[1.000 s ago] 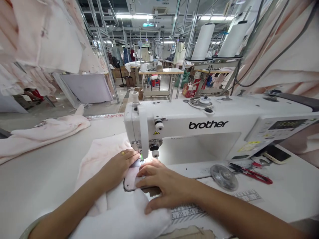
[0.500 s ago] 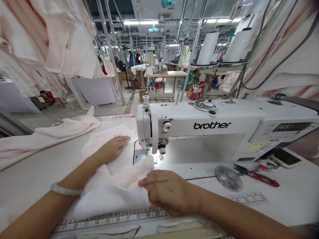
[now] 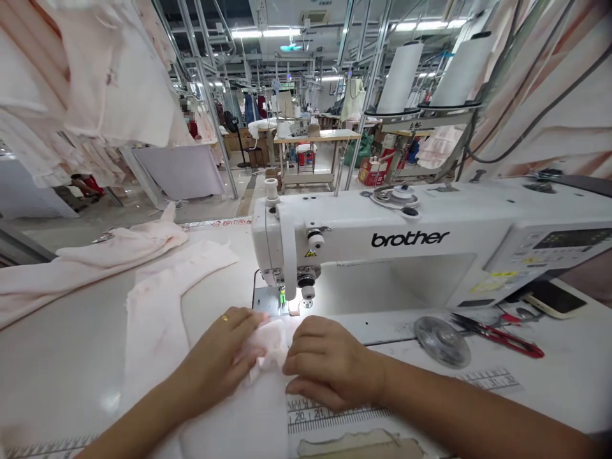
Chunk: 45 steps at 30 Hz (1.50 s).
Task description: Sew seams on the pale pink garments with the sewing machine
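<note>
A pale pink piece of fabric (image 3: 239, 414) lies on the sewing table, bunched up just in front of the needle. My left hand (image 3: 227, 350), with a ring on one finger, pinches this fabric from the left side. From the right, my right hand (image 3: 329, 363) grips the fabric's edge with curled fingers. Both hands are close together, a little short of the presser foot (image 3: 283, 296) of the white sewing machine (image 3: 344, 229). Part of the same pale cloth spreads leftward over the table. The fingertips of my right hand are partly hidden.
Another pink cloth (image 3: 119, 252) lies at the table's left. To the right are a clear round disc (image 3: 442, 341), red-handled thread snips (image 3: 507, 338) and a phone (image 3: 557, 298). A printed ruler strip (image 3: 335, 417) runs along the front edge. Thread cones (image 3: 400, 80) stand behind the machine.
My left hand has moved from flat on the cloth, left of the machine, to near my right hand, pinching fabric. The cloth has been drawn toward me and rearranged.
</note>
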Tool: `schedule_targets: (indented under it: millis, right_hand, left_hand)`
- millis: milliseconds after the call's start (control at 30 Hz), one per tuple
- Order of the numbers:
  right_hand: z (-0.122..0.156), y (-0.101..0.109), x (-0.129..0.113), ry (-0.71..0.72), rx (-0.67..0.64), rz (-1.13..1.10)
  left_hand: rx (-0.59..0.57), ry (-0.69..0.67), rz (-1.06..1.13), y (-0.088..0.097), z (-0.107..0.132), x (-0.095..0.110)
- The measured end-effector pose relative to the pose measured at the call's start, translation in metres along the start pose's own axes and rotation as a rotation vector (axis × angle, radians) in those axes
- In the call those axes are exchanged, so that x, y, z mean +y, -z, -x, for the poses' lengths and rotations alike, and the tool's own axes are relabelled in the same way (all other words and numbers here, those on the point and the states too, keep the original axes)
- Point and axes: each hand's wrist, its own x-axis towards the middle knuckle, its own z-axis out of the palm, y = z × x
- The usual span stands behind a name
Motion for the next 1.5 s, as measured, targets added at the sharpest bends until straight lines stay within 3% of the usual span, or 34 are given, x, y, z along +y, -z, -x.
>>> schedule_targets:
  millis: [100,167,300,467,633,800,967,1200,1267,1367,1433,1500]
  right_hand:
    - [-0.001,0.000,0.000,-0.156,0.068,-0.029]
    - [0.000,0.000,0.003,-0.195,0.001,-0.051]
    - [0.003,0.000,0.006,-0.097,-0.176,0.030]
    - [0.003,0.004,0.002,0.009,-0.266,0.173]
    - [0.002,0.003,0.003,0.004,-0.212,0.190]
    - [0.004,0.000,0.007,-0.087,-0.128,0.182]
    - [0.004,0.002,0.008,-0.112,-0.260,0.200]
    - [0.002,0.010,0.008,-0.076,-0.362,0.113]
    - [0.003,0.010,0.009,-0.071,-0.365,0.107]
    - [0.004,0.011,0.010,-0.072,-0.354,0.102]
    - [0.005,0.011,0.011,-0.066,-0.345,0.097]
    - [0.006,0.010,0.013,-0.054,-0.330,0.093]
  left_hand:
    - [0.066,-0.004,0.005,-0.008,0.000,-0.002]
    - [0.077,0.038,0.034,-0.010,0.001,-0.004]
    - [-0.029,0.207,0.115,-0.007,-0.002,-0.001]
    - [-0.164,0.412,0.302,0.007,-0.018,0.004]
    - [-0.218,0.496,0.625,0.012,-0.034,-0.001]
    - [-0.232,0.615,0.709,0.001,-0.039,0.002]
    - [-0.106,0.549,0.494,-0.012,-0.040,0.001]
    - [-0.097,0.468,-0.093,-0.011,-0.044,0.004]
    - [0.030,0.307,-0.191,-0.011,-0.041,0.001]
    - [0.175,-0.082,-0.252,-0.011,-0.035,-0.003]
    - [0.148,-0.275,-0.272,-0.010,-0.030,-0.002]
    - [0.099,-0.353,-0.282,-0.010,-0.026,0.002]
